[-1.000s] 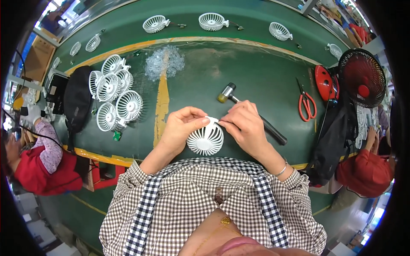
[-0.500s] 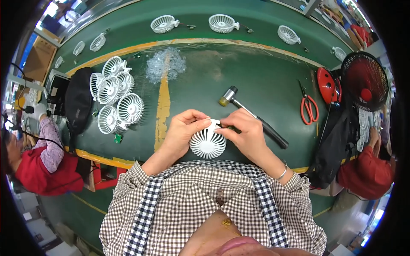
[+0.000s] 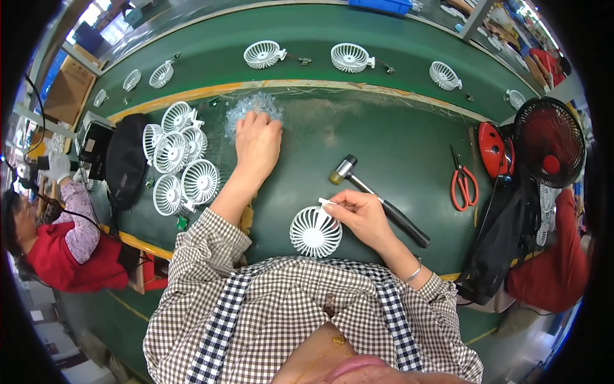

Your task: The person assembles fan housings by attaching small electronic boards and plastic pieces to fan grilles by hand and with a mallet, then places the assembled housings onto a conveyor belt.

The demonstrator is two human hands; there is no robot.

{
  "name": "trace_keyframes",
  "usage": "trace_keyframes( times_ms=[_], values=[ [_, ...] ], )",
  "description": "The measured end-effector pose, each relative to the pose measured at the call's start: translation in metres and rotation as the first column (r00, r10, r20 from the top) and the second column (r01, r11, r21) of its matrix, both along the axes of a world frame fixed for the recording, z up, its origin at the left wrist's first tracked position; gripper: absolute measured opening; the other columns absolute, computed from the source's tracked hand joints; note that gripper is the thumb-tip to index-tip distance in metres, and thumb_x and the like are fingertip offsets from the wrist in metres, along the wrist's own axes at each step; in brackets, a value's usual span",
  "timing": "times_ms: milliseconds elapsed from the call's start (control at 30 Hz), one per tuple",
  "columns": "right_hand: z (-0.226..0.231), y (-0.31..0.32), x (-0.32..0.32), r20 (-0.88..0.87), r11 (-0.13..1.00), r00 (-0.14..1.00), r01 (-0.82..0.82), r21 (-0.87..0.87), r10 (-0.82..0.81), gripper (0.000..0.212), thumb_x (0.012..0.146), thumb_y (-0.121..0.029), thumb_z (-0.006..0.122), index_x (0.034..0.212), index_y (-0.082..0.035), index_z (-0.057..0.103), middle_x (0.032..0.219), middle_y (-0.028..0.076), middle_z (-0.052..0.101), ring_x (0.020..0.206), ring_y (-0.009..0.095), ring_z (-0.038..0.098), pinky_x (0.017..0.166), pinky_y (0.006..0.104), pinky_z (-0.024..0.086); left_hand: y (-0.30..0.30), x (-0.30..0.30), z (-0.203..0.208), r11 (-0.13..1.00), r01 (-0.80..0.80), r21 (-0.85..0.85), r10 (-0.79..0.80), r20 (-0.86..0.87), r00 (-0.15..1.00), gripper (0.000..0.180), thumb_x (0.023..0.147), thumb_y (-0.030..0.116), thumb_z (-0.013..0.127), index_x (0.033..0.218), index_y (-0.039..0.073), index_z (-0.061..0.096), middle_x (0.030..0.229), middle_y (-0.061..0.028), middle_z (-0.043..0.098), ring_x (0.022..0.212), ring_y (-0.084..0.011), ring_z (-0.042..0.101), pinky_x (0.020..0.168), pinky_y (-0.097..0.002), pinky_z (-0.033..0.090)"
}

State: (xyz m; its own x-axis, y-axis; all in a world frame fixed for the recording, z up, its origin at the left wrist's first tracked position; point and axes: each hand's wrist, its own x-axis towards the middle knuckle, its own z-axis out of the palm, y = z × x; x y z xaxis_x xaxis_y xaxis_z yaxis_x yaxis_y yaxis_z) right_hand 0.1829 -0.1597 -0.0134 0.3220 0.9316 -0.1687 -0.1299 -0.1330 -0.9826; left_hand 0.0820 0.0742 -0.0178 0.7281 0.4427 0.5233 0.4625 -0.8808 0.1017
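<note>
My right hand (image 3: 359, 216) pinches the neck of a round white slatted fan housing (image 3: 316, 234) at the near middle of the bench. The housing's closed hub faces up. Farther off to the left, my left hand (image 3: 258, 144) reaches down into a heap of small clear plastic pieces (image 3: 235, 114). Its fingers are bent together, and their tips are hidden among the pieces, so what they hold cannot be made out. A hammer (image 3: 384, 203) with a black grip lies just beyond my right hand, its head pointing away to the left.
Several white fan housings (image 3: 171, 152) are stacked at the left by a black bag (image 3: 126, 161). Red-handled scissors (image 3: 462, 185), a red case (image 3: 492, 150) and a black desk fan (image 3: 549, 137) stand right. More housings with wires (image 3: 350, 59) line the green belt behind. Co-workers sit on both sides.
My left hand has let go of the housing and moved away, forward and left, to the clear pieces. The right hand keeps its hold on the housing's neck.
</note>
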Motion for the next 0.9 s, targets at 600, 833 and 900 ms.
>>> trace_keyframes(
  times_ms=[600,833,900],
  values=[
    [0.003,-0.004,-0.005,0.035,0.993,0.993,0.116,0.023,-0.116,0.016,0.089,-0.011,0.065,0.092,0.005,0.065,0.077,0.004,0.068,0.068,0.005,0.06,0.061,0.0196,0.047,-0.081,-0.049,-0.005,0.244,0.316,-0.917,0.193,0.366,0.911,0.011,0.084,-0.001,0.065,0.095,-0.002,0.066,0.091,-0.0057,0.07,0.077,-0.0097,0.063,0.072,-0.0226,0.051],
    [0.004,-0.007,-0.016,0.05,0.996,0.995,0.087,0.038,-0.088,0.016,0.088,-0.01,0.065,0.095,0.004,0.067,0.078,0.003,0.068,0.068,0.005,0.06,0.058,0.0192,0.046,-0.105,-0.05,0.006,-0.14,0.419,-0.897,0.255,0.377,0.891,0.026,0.081,-0.004,0.068,0.106,-0.005,0.06,0.102,-0.0188,0.068,0.093,-0.019,0.066,0.083,-0.0283,0.053],
    [0.003,-0.007,-0.016,0.061,0.997,0.995,0.076,0.032,-0.077,0.016,0.088,-0.01,0.066,0.095,0.004,0.067,0.077,0.004,0.068,0.067,0.004,0.059,0.056,0.0189,0.046,-0.108,-0.049,0.011,-0.159,0.409,-0.899,0.236,0.368,0.9,0.027,0.081,-0.004,0.068,0.106,-0.005,0.06,0.102,-0.0195,0.068,0.092,-0.0191,0.066,0.083,-0.0282,0.054]
  ],
)
